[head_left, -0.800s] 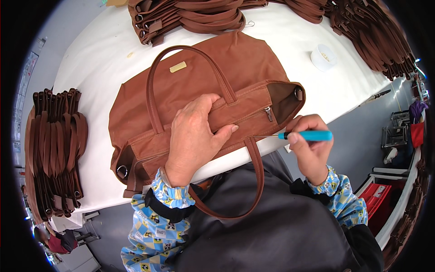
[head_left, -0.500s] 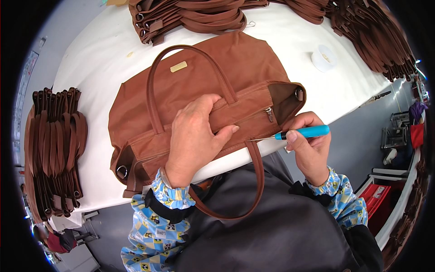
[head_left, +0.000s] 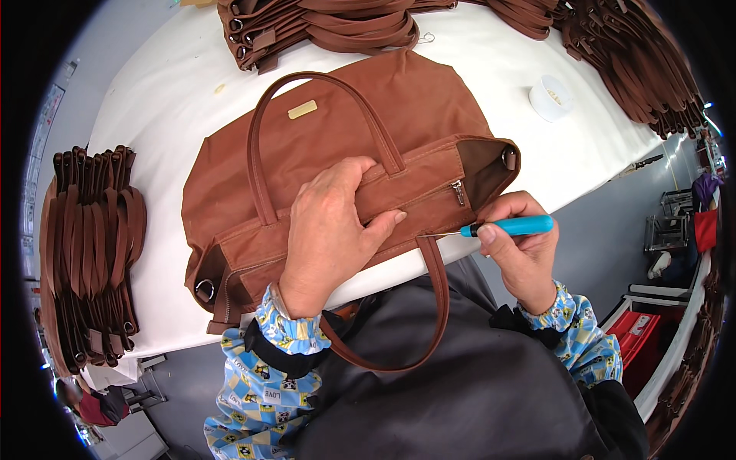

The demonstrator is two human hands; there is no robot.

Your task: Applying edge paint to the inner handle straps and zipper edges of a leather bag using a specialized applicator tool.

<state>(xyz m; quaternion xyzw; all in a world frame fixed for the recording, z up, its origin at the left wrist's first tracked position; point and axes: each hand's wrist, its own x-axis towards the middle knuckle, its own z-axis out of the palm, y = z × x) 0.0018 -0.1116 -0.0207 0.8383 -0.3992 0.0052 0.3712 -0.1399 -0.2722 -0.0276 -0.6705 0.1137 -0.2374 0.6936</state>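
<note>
A brown handbag (head_left: 429, 107) lies on the white-covered table, its opening toward me. One handle arches over the bag's far side; the other handle (head_left: 438, 291) hangs over the table edge against my dark apron. My left hand (head_left: 326, 230) rests on the opening, thumb spread away from the fingers, pressing the fabric. Some of its fingertips are hard to see. In my right hand (head_left: 521, 249) is an awl (head_left: 527, 225) with a blue handle, pinched between thumb and fingers. Its thin metal shaft points left and meets the near rim where the hanging handle joins. The tip is hard to make out.
Bundles of brown straps lie at the left (head_left: 92, 253), the back (head_left: 330, 27) and the far right (head_left: 621, 61) of the table (head_left: 169, 100). A small translucent cup (head_left: 548, 100) stands right of the bag. Beyond the right edge sits a red bin (head_left: 635, 337).
The awl and my right hand have shifted very slightly left. My left hand stays in place on the bag.
</note>
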